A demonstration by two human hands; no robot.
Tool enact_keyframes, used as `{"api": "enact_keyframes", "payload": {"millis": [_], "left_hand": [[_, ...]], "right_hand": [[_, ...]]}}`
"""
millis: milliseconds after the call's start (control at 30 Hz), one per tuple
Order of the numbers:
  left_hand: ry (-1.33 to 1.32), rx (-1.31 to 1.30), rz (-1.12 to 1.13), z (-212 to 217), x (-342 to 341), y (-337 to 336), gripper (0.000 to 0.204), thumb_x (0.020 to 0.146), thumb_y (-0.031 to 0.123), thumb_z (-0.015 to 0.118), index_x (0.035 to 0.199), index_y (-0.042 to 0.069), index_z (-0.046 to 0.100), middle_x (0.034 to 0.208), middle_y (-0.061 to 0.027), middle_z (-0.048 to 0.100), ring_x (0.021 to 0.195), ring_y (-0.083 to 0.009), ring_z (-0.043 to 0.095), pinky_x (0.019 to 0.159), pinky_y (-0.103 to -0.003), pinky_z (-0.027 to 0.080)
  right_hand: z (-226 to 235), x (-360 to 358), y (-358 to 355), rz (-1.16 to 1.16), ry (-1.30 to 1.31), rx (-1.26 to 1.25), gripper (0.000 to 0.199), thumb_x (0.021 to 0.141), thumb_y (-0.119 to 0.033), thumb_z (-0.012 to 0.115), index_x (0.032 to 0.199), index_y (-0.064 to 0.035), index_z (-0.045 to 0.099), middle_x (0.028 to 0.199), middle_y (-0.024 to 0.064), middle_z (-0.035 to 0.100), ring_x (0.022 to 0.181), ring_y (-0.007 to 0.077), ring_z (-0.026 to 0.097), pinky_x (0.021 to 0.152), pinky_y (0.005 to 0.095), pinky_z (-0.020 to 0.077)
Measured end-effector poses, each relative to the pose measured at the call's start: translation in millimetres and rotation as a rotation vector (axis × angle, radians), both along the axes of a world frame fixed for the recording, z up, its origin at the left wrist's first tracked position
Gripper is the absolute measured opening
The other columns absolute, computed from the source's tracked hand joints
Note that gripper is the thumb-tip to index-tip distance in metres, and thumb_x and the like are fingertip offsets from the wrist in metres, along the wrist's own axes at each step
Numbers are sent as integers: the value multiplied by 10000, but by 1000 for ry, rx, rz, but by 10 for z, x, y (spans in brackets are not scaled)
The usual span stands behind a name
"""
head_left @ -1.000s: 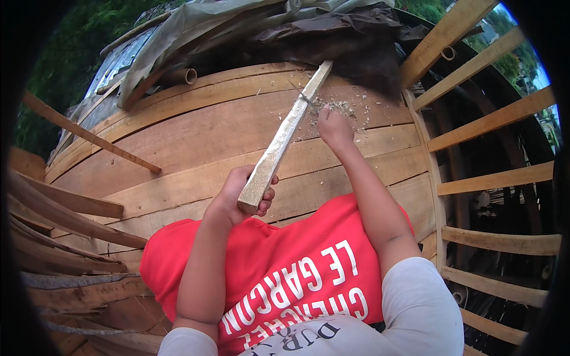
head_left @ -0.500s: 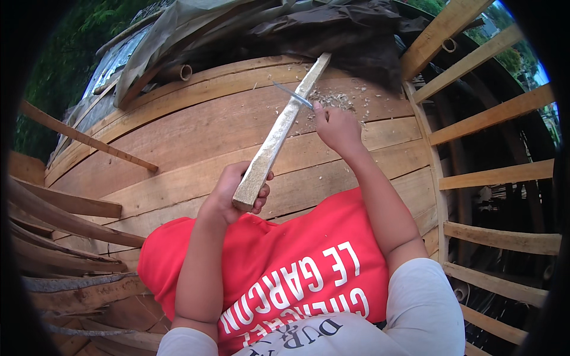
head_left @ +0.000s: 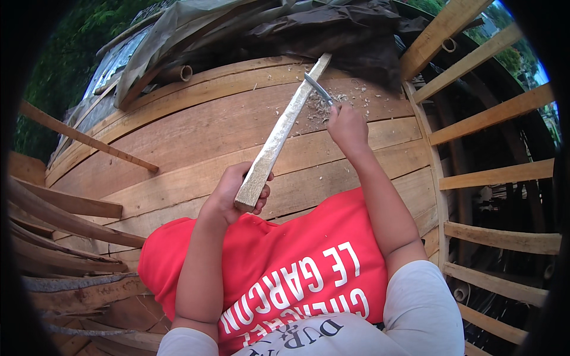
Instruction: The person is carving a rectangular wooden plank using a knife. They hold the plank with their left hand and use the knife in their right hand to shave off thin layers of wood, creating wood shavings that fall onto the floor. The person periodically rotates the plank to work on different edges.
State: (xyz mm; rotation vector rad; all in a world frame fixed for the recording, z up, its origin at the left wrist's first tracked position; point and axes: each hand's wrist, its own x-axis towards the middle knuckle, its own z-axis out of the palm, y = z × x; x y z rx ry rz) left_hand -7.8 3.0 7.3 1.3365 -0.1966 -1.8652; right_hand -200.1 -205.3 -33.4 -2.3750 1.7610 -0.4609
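right hand (head_left: 349, 126) shifted rightward from half second ago; knife (head_left: 320, 90) drawn along with it, tip now just past left edge of wooden stick (head_left: 281, 128), blade crossing nearer far end.

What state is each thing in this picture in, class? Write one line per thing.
Left hand: closed around the stick's near end.
Right hand: closed on the knife's handle.
Wooden stick: held, its pale surface uneven.
Knife: blade bare, crossing the stick's far half.
Shavings: loose, scattered on the planks.
Plank floor: littered with shavings.
Dark sheet: crumpled.
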Motion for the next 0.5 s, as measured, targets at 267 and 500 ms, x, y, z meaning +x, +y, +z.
{"api": "enact_keyframes", "payload": {"millis": [267, 500], "left_hand": [[11, -1, 2, -42, 11, -6, 367, 964, 340, 366, 943, 36, 570, 595, -24, 490, 425, -123, 463, 374, -247, 372], [33, -11, 7, -117, 68, -11, 368, 969, 345, 362, 944, 44, 571, 590, -24, 488, 424, -128, 463, 382, -253, 376]], "right_hand": [[60, 24, 94, 235, -151, 19, 264, 940, -249, 592, 921, 11, 629, 818, 228, 675, 785, 421, 658, 718, 508, 504], [442, 258, 722, 471, -136, 385, 499, 995, -390, 464, 718, -17, 646, 618, 196, 611, 627, 408, 614, 604, 499, 469]]}}
